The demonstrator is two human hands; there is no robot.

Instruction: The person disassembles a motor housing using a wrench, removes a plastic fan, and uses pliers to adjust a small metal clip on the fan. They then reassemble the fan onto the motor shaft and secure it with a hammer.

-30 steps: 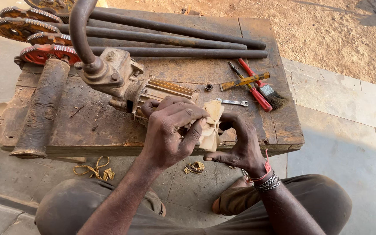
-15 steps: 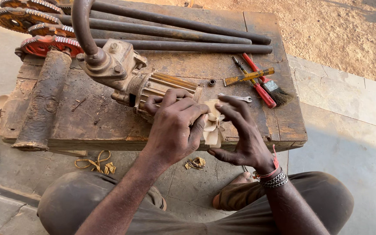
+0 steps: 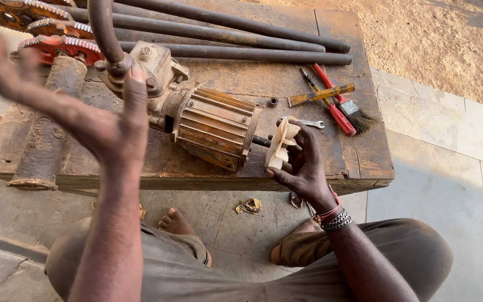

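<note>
A rusty finned electric motor (image 3: pixel 216 127) lies on a worn wooden board (image 3: pixel 331 154), joined at its left end to a grey housing and a curved pipe (image 3: pixel 103 31). A cream plastic fan (image 3: pixel 282 144) sits on the shaft at the motor's right end. My right hand (image 3: pixel 306 162) grips that fan from the right side, fingers around its blades. My left hand (image 3: pixel 79 106) is raised in the air near the camera, fingers spread, holding nothing.
Long dark rods (image 3: pixel 236 33) lie along the board's back. Toothed gears (image 3: pixel 57 45) sit at the back left. A yellow-handled screwdriver (image 3: pixel 321 94), red-handled tools (image 3: pixel 334 106), a brush (image 3: pixel 358 116) and a small spanner (image 3: pixel 311 123) lie right of the motor. My bare feet (image 3: pixel 177 222) rest on the stone floor.
My left hand has let go of the fan and lifted up toward the camera, opening. My right hand stays on the fan. The view has shifted closer.
</note>
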